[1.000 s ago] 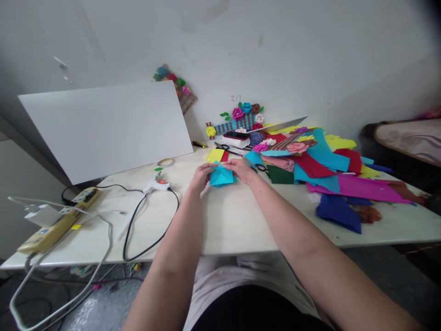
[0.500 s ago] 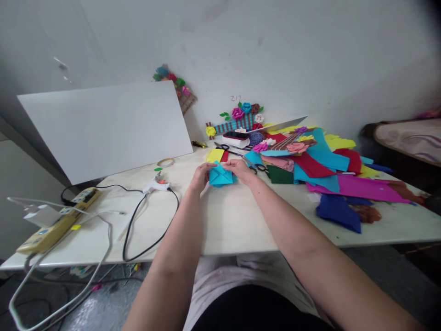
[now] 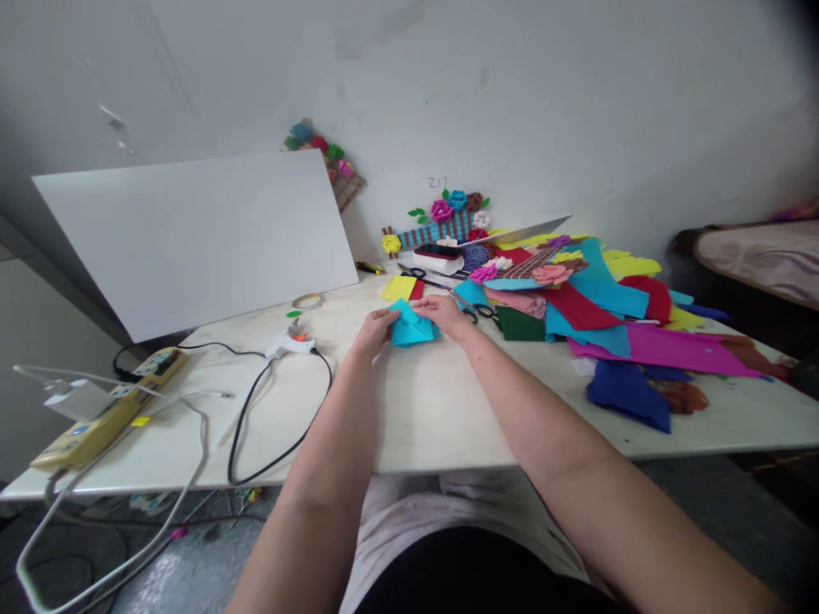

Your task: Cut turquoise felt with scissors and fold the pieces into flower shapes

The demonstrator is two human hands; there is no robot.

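A small piece of turquoise paper, with fold lines across it, is held just above the table between both hands. My left hand pinches its left edge, thumb on top. My right hand is closed on its upper right part, fingertips pressed together on the paper. Just beyond the hands lie a yellow piece of paper and a red piece. Black-handled scissors rest to the right of my right hand.
Left on the white table are a hot glue gun with a looped black cord, a tape roll and a power strip. A white board leans behind. Coloured paper sheets and paper flowers crowd the right side.
The turquoise paper has turned slightly and its near edge sits a little lower. My left hand has shifted slightly with it; my right hand stays nearly in place.
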